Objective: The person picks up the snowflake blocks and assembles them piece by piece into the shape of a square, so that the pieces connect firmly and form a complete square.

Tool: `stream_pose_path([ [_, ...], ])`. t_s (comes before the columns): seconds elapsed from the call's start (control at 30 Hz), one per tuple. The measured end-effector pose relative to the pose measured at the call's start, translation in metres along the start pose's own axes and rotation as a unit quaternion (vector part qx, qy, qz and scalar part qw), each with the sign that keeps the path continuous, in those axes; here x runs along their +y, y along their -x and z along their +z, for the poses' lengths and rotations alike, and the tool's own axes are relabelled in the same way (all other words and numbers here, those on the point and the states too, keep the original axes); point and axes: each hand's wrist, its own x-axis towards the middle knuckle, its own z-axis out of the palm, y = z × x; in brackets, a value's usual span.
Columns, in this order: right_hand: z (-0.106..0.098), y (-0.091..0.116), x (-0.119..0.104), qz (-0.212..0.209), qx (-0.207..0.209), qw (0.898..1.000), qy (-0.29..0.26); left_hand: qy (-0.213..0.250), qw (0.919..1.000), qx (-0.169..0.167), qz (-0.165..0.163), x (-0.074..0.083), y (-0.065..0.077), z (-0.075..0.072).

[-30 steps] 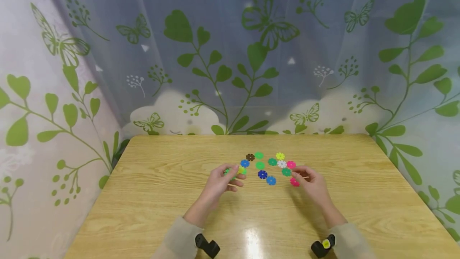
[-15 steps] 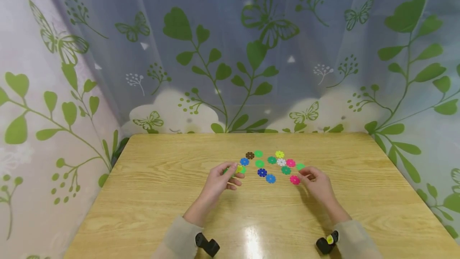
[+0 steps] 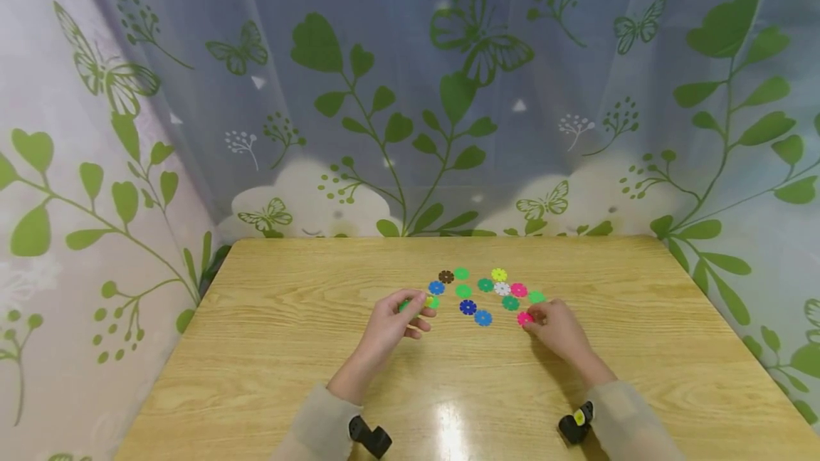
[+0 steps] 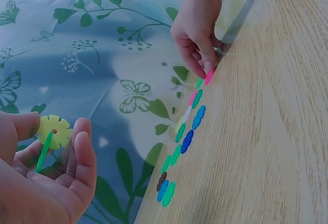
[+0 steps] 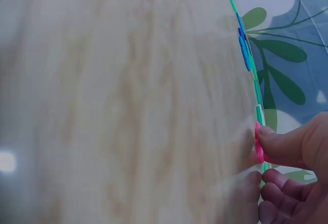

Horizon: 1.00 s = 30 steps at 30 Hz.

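Note:
My left hand (image 3: 392, 319) is raised over the table, pinching a yellow flower-shaped slotted disc (image 4: 61, 127) between thumb and fingers. A green disc (image 4: 44, 155), seen edge-on in the left wrist view, is slotted into the yellow one. At the right end of the spread, my right hand (image 3: 559, 329) has thumb and fingertips on a pink disc (image 3: 524, 319). The right wrist view shows the thumb pressed on that pink disc (image 5: 259, 144), with the other fingers curled below. A light green disc (image 3: 536, 297) lies just behind this hand.
Several more discs lie flat on the wooden table (image 3: 307, 375), among them a brown one (image 3: 445, 277), a dark blue one (image 3: 468, 307), a white one (image 3: 502, 289) and a yellow one (image 3: 499, 274). A printed curtain (image 3: 410, 126) stands behind the table.
My right hand moved a little right, uncovering the light green disc, then came back toward the front pink disc, where its fingertips now are. My left hand stays nearly still with the joined discs.

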Motion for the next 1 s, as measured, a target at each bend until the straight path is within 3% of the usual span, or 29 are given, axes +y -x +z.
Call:
stream_pose_path([
  [0.23, -0.001, -0.001, -0.003, 0.020, -0.015, 1.000, 0.013, -0.001, 0.9999, -0.010, 0.006, 0.002, 0.001, 0.000],
  [0.53, 0.000, 0.002, -0.008, 0.042, -0.014, 0.998, -0.039, -0.005, 0.9999, -0.008, 0.009, 0.006, 0.003, 0.000],
  [0.73, -0.001, 0.006, -0.010, 0.034, 0.006, 0.996, -0.081, 0.000, 0.9999, -0.011, 0.012, 0.005, 0.002, 0.001],
  [1.0, 0.001, 0.007, -0.028, -0.012, 0.061, 0.987, -0.150, 0.020, 0.9995, -0.011, 0.023, -0.022, -0.012, -0.003],
])
